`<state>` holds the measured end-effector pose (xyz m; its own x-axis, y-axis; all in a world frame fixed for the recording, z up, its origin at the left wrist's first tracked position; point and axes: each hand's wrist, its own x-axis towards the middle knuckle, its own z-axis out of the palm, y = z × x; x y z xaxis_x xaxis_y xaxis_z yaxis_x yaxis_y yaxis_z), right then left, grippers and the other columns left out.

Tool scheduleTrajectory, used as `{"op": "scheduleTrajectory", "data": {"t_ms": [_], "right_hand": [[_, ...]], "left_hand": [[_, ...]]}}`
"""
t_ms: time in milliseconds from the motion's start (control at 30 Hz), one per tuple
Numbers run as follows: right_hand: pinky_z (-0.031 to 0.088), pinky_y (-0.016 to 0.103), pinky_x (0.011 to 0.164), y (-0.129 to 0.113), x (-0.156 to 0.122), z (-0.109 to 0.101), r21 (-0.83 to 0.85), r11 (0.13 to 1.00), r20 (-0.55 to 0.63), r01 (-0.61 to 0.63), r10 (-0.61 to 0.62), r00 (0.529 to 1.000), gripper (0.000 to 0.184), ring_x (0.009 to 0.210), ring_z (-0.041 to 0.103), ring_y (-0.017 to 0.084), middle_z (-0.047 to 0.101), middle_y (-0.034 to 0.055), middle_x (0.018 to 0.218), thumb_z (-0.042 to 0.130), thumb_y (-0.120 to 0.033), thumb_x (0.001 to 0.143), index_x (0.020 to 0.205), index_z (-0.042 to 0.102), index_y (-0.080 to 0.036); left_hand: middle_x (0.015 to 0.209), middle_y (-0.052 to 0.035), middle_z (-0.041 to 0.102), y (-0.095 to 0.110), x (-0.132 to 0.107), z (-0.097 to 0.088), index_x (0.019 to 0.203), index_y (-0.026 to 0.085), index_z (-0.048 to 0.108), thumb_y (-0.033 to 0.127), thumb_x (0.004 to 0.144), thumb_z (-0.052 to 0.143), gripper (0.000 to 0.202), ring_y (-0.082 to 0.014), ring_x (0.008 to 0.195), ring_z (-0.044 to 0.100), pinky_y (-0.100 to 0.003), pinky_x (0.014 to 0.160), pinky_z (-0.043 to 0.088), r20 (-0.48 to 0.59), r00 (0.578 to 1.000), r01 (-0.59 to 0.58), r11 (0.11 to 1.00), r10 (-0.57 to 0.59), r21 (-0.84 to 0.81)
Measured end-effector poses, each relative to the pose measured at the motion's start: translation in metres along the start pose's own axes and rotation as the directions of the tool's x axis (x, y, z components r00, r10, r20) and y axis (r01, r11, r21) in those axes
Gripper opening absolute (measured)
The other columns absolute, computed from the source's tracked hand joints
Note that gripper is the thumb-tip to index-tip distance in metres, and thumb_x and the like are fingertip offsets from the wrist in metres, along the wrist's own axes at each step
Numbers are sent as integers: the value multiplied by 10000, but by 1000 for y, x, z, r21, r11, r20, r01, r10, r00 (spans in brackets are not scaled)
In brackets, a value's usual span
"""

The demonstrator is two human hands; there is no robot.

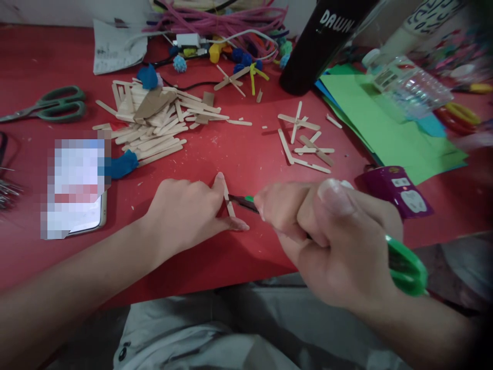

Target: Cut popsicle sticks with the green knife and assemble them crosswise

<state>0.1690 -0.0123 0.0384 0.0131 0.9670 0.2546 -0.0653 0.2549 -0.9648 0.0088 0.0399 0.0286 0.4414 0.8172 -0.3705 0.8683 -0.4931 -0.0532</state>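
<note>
My left hand (188, 210) rests on the red table (239, 164) and pinches a short wooden stick (229, 203) between thumb and forefinger, holding it upright on edge. My right hand (331, 241) is closed round the green handles of a pair of scissors (404, 267). The scissors' dark blades (243, 202) meet the stick at its middle. Both hands sit near the table's front edge, above my lap.
A heap of wooden sticks (154, 123) lies behind my left hand, with more cut pieces (304, 139) at centre right. A phone (82, 205) is on the left, grey-green scissors (54, 105) at far left, a black bottle (319, 46), green paper (385, 128) and a purple box (398, 190) at the right.
</note>
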Motion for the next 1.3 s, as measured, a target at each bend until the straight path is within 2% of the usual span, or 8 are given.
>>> {"op": "scheduleTrajectory", "data": {"t_ms": [133,233,433,567,733,967,1167,1300], "right_hand": [[371,343,569,1,3,2,15,1000,-105,25,-23,994,522,489,352,118,316,-29,510,550,-335,985,510,382,-202],[364,335,563,4,6,0,62,997,-91,52,-46,995,512,491,366,121,324,-31,502,544,-316,988,514,385,-207],[440,336,574,20,10,-13,142,974,-91,179,-167,982,488,484,476,127,444,-24,493,512,-309,993,529,395,-212],[490,347,595,31,8,-22,57,970,-103,237,-231,968,417,536,574,150,558,-8,552,561,-327,963,565,499,-220],[522,329,638,37,7,-23,-16,972,-128,233,-233,964,460,542,550,130,515,-26,537,574,-458,952,571,473,-223],[514,326,648,45,8,-22,271,936,-166,225,-185,969,459,526,525,125,510,-38,529,593,-433,953,566,472,-219],[509,333,663,51,3,-26,313,923,-141,224,-188,972,438,544,532,131,540,-37,554,607,-424,948,589,463,-218],[512,332,695,50,0,-25,306,921,-136,240,-207,969,391,569,549,129,552,-36,576,592,-390,965,617,544,-218]], "left_hand": [[897,-153,772,0,0,1,1544,173,392,852,813,393,998,-381,906,735,-353,601,434,-15,1000,-12,1000,12,-7],[881,-156,767,0,-1,3,1541,166,397,856,804,405,1010,-383,903,733,-358,617,451,-20,1000,-10,1000,10,-13],[884,-159,759,0,-1,2,1486,189,473,894,763,396,1013,-403,927,722,-370,651,467,-72,997,-1,1000,0,-20],[899,-147,759,-1,0,3,1401,207,558,899,752,410,961,-397,928,720,-365,654,464,-108,994,-3,999,-1,-38],[904,-144,754,-6,2,10,1338,205,603,953,704,354,1011,-387,907,716,-362,653,457,-158,987,-33,997,22,-68],[974,-114,759,-7,1,11,1286,251,618,942,726,327,936,-343,929,711,-350,716,470,-163,986,-41,997,29,-71],[979,-127,757,-3,-5,2,1289,227,601,901,766,335,893,-330,943,711,-331,706,457,-147,988,-54,995,40,-90],[943,-102,759,-3,-8,0,1199,254,636,880,776,367,802,-328,902,715,-337,687,450,-154,987,-62,992,45,-107]]}}
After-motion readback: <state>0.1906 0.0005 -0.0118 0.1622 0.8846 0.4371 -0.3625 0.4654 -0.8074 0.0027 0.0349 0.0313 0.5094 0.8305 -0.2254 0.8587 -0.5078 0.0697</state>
